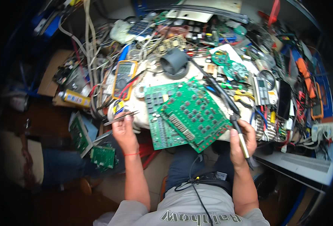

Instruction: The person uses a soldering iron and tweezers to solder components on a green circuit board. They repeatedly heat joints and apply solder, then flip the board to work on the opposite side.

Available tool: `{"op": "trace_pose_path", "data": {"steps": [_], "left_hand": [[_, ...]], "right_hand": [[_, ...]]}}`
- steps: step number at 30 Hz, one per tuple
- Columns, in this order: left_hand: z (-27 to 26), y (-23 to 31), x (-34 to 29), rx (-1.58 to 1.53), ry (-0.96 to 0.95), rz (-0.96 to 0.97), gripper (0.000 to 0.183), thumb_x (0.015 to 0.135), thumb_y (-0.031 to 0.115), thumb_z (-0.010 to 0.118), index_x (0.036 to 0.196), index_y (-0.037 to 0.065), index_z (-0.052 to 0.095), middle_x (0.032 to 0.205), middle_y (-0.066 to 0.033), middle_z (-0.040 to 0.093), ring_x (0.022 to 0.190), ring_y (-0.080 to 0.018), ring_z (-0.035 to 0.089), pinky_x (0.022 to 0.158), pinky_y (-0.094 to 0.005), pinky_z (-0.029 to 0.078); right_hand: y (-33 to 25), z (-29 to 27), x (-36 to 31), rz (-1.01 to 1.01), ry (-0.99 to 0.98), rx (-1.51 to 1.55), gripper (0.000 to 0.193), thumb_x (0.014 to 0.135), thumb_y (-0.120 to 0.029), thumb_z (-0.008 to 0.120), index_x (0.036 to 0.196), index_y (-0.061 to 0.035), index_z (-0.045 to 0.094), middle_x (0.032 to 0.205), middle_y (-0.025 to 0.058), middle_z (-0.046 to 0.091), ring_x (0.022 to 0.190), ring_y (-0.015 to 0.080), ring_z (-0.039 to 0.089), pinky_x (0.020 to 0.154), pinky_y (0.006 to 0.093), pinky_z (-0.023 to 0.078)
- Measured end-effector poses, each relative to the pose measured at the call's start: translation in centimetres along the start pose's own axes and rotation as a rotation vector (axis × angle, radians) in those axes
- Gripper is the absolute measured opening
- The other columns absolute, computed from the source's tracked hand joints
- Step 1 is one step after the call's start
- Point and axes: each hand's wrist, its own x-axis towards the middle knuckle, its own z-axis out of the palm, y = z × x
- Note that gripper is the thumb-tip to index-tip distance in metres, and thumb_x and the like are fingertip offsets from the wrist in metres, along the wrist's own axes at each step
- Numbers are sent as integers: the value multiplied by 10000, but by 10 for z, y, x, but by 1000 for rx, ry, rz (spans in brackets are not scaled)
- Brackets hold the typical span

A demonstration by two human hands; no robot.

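My left hand (124,132) is closed around thin metal tweezers (117,119), their points toward the boards. In my right hand (243,145) is a pen-shaped tool (243,142) with black ends and a pale metal middle; its exact kind I cannot make out. Between my hands, a green circuit board (196,113) with rows of small round parts and a pale display strip lies tilted over a second green circuit board (157,130). Both overhang the bench's near edge. A long black tool or thick cable (221,92) runs up from beside my right hand.
Behind the boards stands a dark grey cup (174,62). A yellow-edged multimeter (124,80) lies left, yellow-handled pliers (245,97) right. Wires and electronic parts crowd the bench's back. More green boards (102,156) sit low left, near another person's arm (27,162).
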Motion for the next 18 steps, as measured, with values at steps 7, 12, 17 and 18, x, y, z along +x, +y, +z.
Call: {"op": "trace_pose_path", "data": {"steps": [7,12,17,18], "left_hand": [[77,48,5,-243,-254,-99,313,1045,72,670,1309,-61,565,1182,-171,712,1041,-221,719,966,-362,598],[125,57,14,-150,-511,-97,235,1010,6,697,1238,-24,645,1176,-112,738,1044,-134,678,957,-274,537],[149,50,16,-90,-627,-53,263,1008,51,731,1250,-22,658,1181,-100,736,1087,-139,675,975,-282,527],[151,48,14,-71,-623,-36,267,1007,53,732,1252,-22,659,1185,-101,737,1090,-142,675,980,-286,526]], "right_hand": [[13,15,3,120,-61,293,271,975,-31,747,1226,36,674,1059,56,680,883,89,638,801,241,521],[28,22,10,152,-77,416,260,984,-41,735,1222,35,666,1109,72,698,900,94,650,814,248,539],[38,15,27,242,-136,418,313,967,-64,723,1253,31,637,1007,123,747,830,97,682,694,237,554],[39,13,30,242,-143,436,316,967,-63,722,1256,32,637,1009,122,748,823,97,681,686,236,555]]}}
